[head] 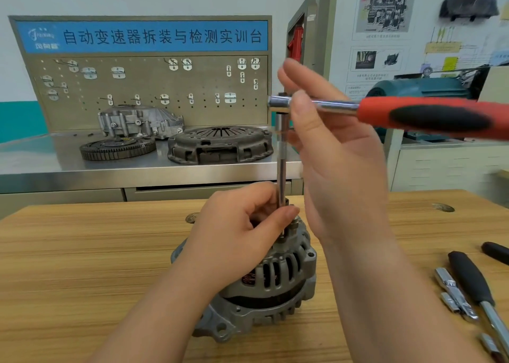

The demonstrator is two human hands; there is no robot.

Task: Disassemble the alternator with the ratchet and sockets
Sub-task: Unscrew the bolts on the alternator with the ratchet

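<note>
Probably heavy and stiff, the alternator (275, 285) is best steadied low down; left hand (239, 233) pinches the extension (281, 169), right hand (336, 153) grasps the ratchet (413, 114) near its head.

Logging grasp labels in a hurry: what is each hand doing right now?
Left hand: pinches the extension bar just above the alternator.
Right hand: holds the ratchet near its head.
</note>
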